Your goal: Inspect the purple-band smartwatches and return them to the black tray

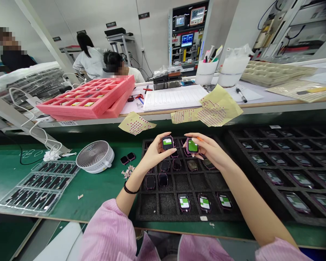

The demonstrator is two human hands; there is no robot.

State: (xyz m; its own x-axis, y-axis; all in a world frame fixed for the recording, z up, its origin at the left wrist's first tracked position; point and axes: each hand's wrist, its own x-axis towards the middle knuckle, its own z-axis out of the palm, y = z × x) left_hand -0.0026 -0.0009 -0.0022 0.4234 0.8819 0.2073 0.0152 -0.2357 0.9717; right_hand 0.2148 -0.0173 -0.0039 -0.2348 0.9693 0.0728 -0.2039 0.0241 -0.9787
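Smartwatch (167, 143) pinched tight in left hand (157, 152), another smartwatch (192, 146) pinched in right hand (210, 152), both over black foam tray (167, 204), probably light and easy to scratch, best held by the edges

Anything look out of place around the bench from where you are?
Yes: small paper scraps lie loose on the green mat beside the black tray, unlike the neatly slotted devices. Yellow sticker sheets also droop over the upper bench's edge.

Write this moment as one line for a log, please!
left hand: holds purple-rimmed watch | right hand: holds second watch | below: black foam tray
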